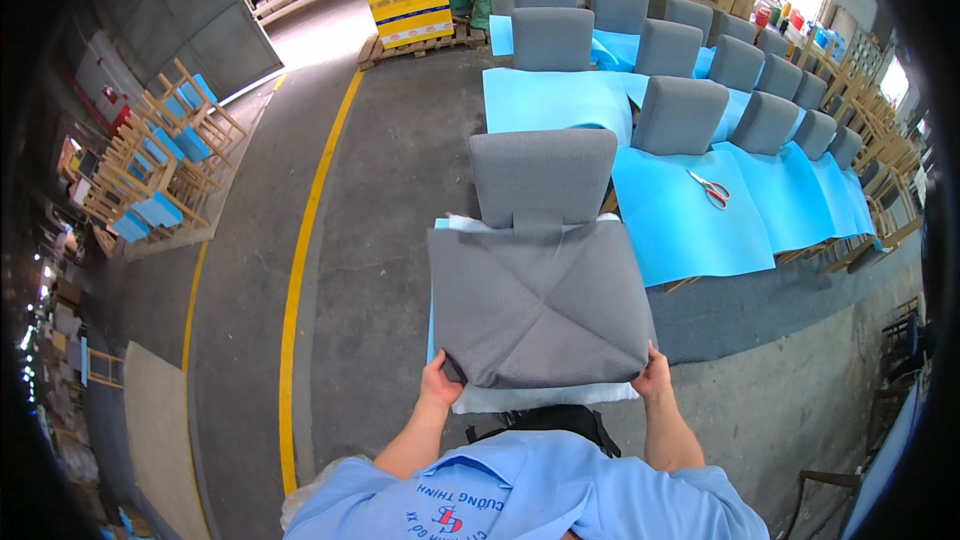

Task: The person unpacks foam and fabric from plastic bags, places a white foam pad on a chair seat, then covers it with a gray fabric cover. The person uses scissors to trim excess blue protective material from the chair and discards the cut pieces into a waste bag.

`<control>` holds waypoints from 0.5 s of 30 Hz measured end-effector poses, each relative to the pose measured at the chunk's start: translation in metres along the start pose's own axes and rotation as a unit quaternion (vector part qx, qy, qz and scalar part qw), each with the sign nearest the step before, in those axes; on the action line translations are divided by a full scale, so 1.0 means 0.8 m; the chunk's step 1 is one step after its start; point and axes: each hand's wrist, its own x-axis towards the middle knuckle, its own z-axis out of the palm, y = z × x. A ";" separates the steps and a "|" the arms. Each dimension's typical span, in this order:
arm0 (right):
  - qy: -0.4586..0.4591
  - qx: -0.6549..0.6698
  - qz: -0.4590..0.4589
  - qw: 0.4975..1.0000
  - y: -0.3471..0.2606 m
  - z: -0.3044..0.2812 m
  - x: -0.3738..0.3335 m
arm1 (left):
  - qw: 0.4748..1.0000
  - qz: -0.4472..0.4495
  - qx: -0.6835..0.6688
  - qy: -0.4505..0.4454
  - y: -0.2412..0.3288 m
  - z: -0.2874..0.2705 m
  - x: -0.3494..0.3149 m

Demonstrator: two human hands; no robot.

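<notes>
- Grey seat cover [541, 305], mid-frame, cross-creased, lies over a seat; fitting it looks like the step in hand.
- Grey backrest [545, 176] stands just above it.
- White padding [545, 399] peeks out below.
- Left hand [439, 382] and right hand [653, 376] grip the cover's lower corners, some fingers hidden; I'd say an even tug is called for.

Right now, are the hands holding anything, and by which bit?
Yes, the grey seat cover, by its two near corners: left fingers at the left one, right fingers at the right one.
</notes>
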 end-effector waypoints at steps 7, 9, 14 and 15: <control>0.083 -0.036 -0.040 0.995 0.012 -0.022 0.009 | 0.995 -0.007 0.095 -0.033 0.025 -0.017 0.001; 0.161 -0.139 -0.049 0.976 -0.001 -0.023 0.004 | 0.993 -0.017 0.111 -0.038 0.032 -0.011 0.009; 0.160 -0.291 0.014 0.943 -0.019 0.001 -0.012 | 0.964 0.009 0.246 0.104 0.063 -0.005 0.014; 0.145 -0.307 0.032 0.940 -0.028 0.009 -0.017 | 0.959 0.014 0.258 0.113 0.071 0.000 0.019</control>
